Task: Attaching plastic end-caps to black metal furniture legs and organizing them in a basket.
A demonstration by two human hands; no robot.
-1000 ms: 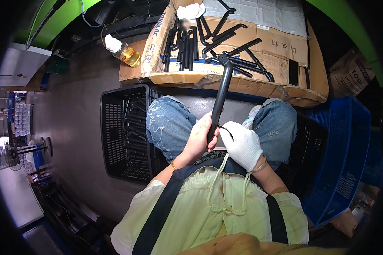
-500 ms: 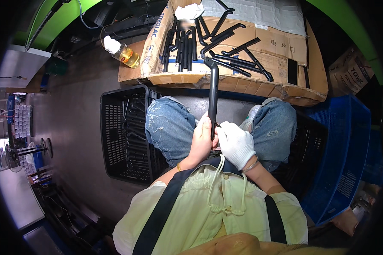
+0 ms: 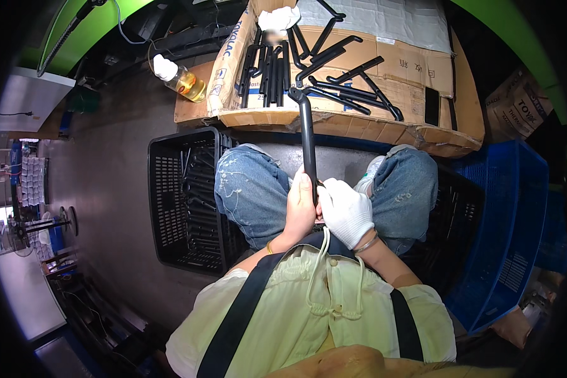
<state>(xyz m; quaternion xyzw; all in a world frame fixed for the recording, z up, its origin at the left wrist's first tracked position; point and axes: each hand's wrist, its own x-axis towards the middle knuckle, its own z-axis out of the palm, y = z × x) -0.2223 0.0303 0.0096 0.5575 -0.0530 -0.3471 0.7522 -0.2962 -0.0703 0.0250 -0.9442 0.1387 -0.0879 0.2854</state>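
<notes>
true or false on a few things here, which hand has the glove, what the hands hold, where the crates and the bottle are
1. The right hand wears a white glove. True.
2. Both hands grip a long black bar. True; the bare left hand holds it too.
3. The black crate stands on the person's right. False; it is on the left, and the blue crate is on the right.
4. The bottle with yellow liquid lies inside the black crate. False; it stands by the cardboard sheet, on its left.
5. More black bars lie on the cardboard. True.

Long black bar (image 3: 307, 142), upright between knees, lower end gripped, top end angled.
</notes>
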